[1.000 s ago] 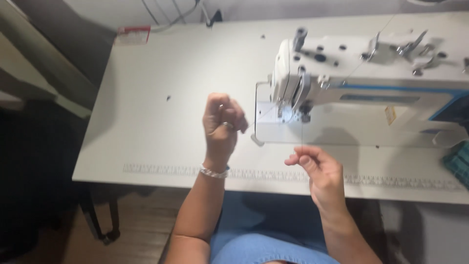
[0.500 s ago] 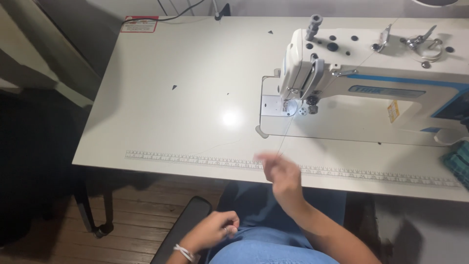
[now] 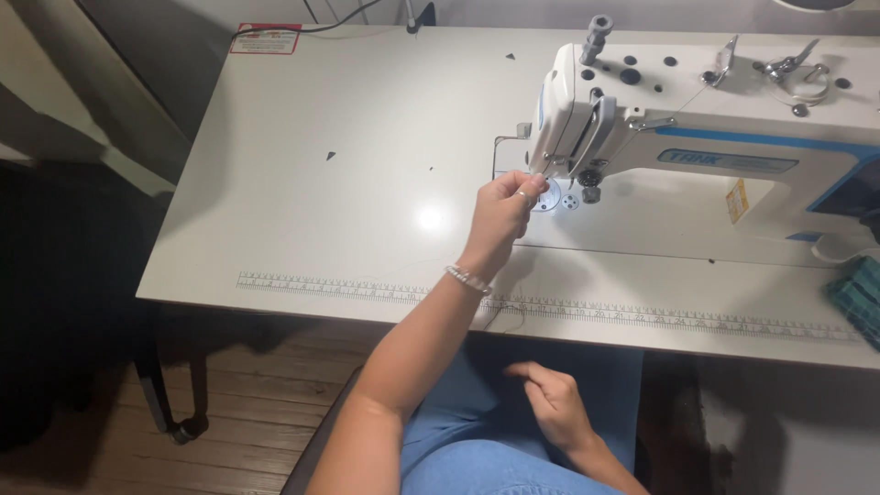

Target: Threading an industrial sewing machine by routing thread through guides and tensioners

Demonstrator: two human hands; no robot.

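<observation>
Pinching fine thread, left hand (image 3: pixel 506 203) grip closed by glossy sewing machine (image 3: pixel 697 137), right hand (image 3: pixel 550 403) loosely curled, empty.

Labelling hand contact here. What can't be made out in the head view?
- Needle of the sewing machine: hidden behind the left hand.
- Thread in that hand's pinch: too thin to tell.
- Right hand: in the lap; whether it holds anything is unclear.
- Teal object: cut off by the right edge.

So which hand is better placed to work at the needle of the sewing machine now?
Probably the left hand: it is raised to the needle area of the sewing machine, fingers pinched there. The right hand lies low over the lap, below the table edge.
</observation>
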